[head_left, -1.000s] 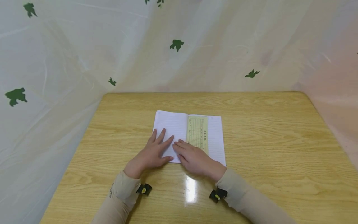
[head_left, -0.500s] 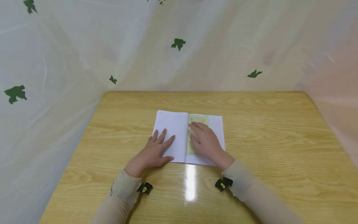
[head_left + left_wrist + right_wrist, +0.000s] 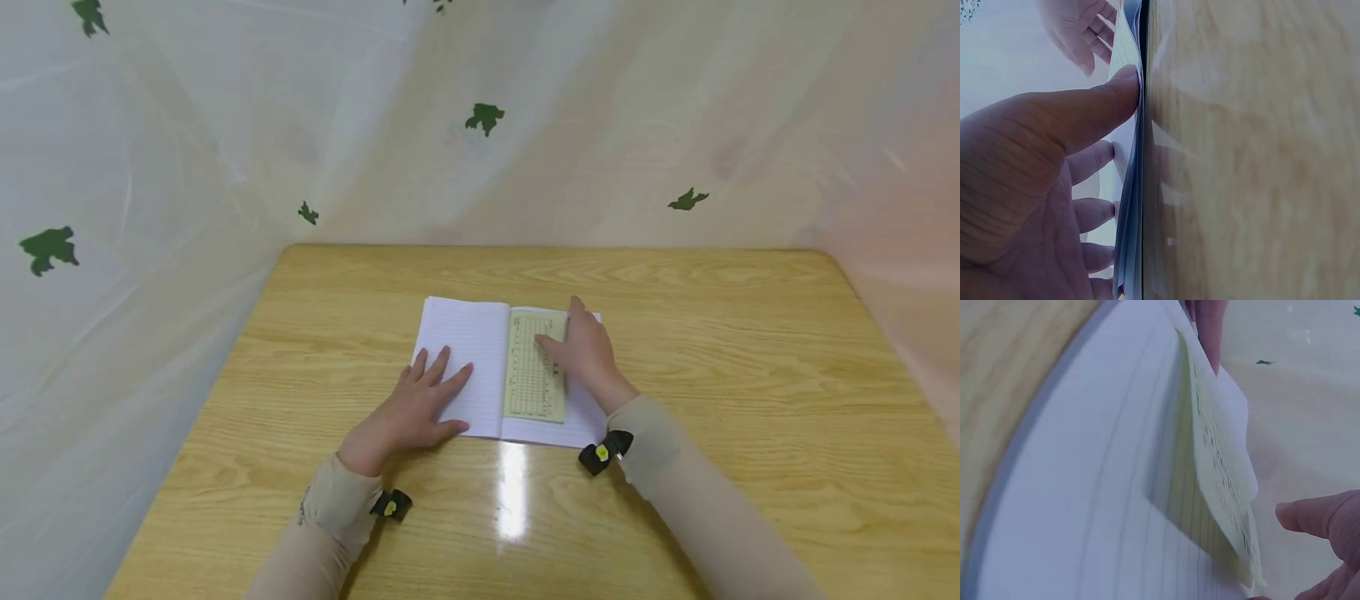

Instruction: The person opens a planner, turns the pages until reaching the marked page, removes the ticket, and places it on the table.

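Note:
A lined notebook (image 3: 465, 321) lies spread at its middle on the table. On its right page, beside the fold, rests a pale yellow-green printed slip (image 3: 528, 371) with a ruled grid. My left hand (image 3: 408, 417) presses the left page with fingers spread; in the left wrist view its thumb (image 3: 1100, 100) lies along the near page edge. My right hand (image 3: 588, 354) is at the slip's right side, its thumb stretched over the slip and its fingers toward the page's top right. In the right wrist view the slip (image 3: 1219, 469) has an edge raised off the page, apart from the thumb (image 3: 1310, 515).
The wooden table (image 3: 750, 350) extends around the notebook. A pale curtain (image 3: 585, 150) with green bird shapes hangs behind its far edge and both sides. Each wrist carries a black strapped device, such as the right one (image 3: 603, 452).
My right hand has swept right from near the fold, across the slip to its right side, uncovering most of the slip. The left hand stays on the left page.

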A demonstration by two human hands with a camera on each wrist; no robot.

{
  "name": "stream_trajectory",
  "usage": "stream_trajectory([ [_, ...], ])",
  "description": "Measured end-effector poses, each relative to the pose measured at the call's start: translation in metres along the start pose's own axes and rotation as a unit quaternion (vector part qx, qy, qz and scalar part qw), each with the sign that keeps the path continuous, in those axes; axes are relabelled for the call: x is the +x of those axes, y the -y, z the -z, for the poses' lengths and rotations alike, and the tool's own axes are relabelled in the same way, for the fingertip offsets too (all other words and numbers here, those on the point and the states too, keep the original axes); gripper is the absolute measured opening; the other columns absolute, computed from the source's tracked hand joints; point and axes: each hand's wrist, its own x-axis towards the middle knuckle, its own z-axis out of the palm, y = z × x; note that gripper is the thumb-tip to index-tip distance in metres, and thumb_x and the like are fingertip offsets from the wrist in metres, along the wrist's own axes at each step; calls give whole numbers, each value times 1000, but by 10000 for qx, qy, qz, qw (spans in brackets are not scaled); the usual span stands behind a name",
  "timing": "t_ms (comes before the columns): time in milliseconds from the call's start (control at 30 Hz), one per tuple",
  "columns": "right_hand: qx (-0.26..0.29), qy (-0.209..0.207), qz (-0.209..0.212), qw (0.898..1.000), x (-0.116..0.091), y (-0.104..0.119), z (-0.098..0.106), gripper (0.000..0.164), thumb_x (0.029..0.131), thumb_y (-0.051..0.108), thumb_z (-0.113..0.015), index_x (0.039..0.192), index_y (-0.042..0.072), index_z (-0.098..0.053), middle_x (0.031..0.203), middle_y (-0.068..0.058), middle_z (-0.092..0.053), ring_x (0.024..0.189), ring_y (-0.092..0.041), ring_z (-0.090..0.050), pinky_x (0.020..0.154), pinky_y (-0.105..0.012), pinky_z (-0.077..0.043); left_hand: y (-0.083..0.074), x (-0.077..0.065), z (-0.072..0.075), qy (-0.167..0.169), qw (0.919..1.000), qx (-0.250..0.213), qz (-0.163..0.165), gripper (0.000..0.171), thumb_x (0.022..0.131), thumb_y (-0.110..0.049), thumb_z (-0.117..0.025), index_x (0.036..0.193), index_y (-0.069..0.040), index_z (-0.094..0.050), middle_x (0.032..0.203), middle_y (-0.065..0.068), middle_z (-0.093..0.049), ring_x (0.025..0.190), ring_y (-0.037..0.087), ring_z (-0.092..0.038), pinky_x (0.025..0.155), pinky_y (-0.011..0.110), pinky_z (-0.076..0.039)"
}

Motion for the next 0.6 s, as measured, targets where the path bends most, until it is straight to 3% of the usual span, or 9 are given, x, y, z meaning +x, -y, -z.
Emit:
stream_trajectory([
  [167, 626, 168, -458, 9968, 4, -3, 0, 101, 89, 33, -70, 155, 0, -2, 132, -25, -51, 114, -38, -53, 100, -49, -41, -1, 1, -1, 16, 10000, -6, -21, 77, 91, -43, -65, 154, -15, -31, 158, 28, -9, 140, 56, 0, 108, 70, -13],
  [300, 999, 132, -541, 9934, 3, -5, -3, 98, 90, 26, -70, 155, 1, -2, 122, -21, -56, 103, -31, -54, 94, -44, -45, 0, 2, -2, 1, 10000, 55, -54, 77, 91, -44, -65, 154, -15, -31, 158, 28, -9, 140, 56, -1, 108, 70, -13],
  [433, 1274, -24, -354, 9912, 2, -6, -6, 80, 91, 19, -69, 152, -1, -22, 109, -16, -58, 94, -26, -54, 86, -38, -46, 1, 2, -1, 16, 10000, 66, -60, 77, 91, -44, -65, 154, -15, -31, 158, 28, -9, 140, 56, -1, 108, 70, -13],
  [600, 1552, -80, -34, 9878, -3, -8, -4, 38, 93, 18, -65, 126, 0, -59, 96, -12, -62, 84, -22, -56, 75, -33, -47, 1, 2, 0, 49, 10000, 13, -31, 77, 91, -43, -65, 154, -14, -31, 158, 28, -9, 140, 56, 0, 108, 69, -13],
])
